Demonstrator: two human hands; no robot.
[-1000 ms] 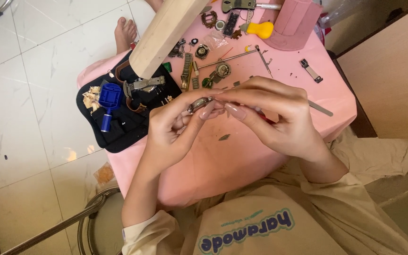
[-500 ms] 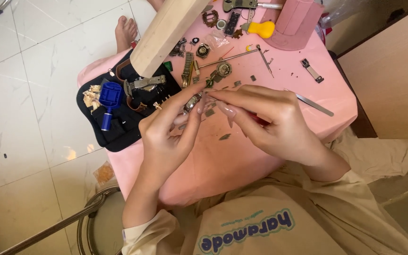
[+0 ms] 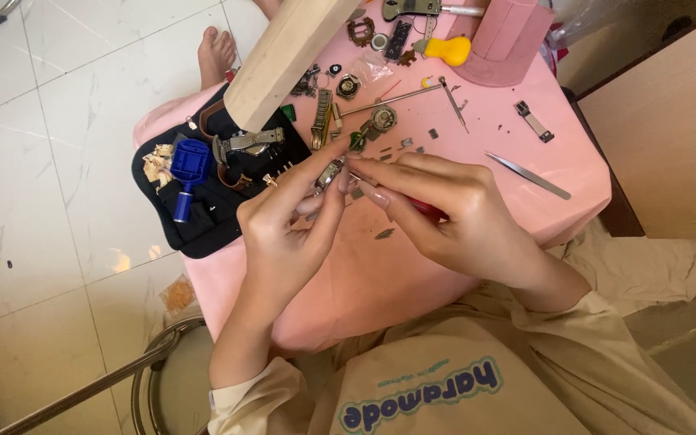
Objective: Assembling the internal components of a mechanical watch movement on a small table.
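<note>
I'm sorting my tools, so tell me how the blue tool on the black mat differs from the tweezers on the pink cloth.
The blue tool is chunky plastic with a boxy head and a short handle; the tweezers are thin, bare metal tapering to a point. The blue tool lies on the black mat by the left hand; the tweezers lie on the pink cloth beyond the right hand. Neither is held.

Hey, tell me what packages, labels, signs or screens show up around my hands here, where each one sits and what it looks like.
Clear plastic bag: top right beyond the pink table, crumpled, see-through.
Small clear packet: far side of the table among watch parts, flat, transparent.
Printed lettering: on the beige shirt front at the bottom, rounded blue letters.
No signs or screens in view.
</note>
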